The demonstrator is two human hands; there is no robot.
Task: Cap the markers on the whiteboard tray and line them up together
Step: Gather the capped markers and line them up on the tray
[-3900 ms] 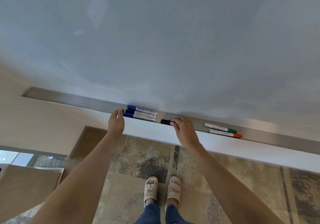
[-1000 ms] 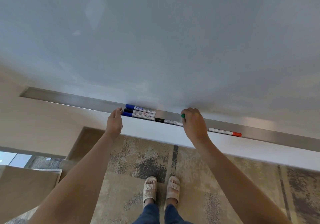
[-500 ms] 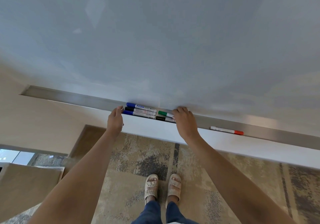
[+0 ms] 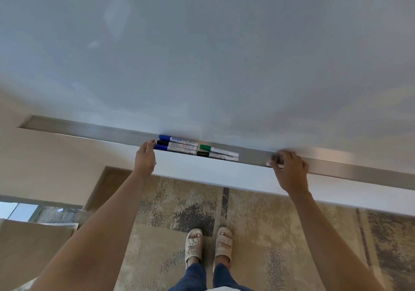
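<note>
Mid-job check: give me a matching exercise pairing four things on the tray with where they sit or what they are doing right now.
Things:
1. green marker
2. left hand
3. right hand
4. black marker in the stack of three

Places or states:
A. between two blue markers
B. fingers straight, against the cap ends of the stack
C. just behind the other black marker, right of the stack
D. far right on the tray, covering a marker whose white end shows

Pairs: 1-C, 2-B, 3-D, 4-A
</note>
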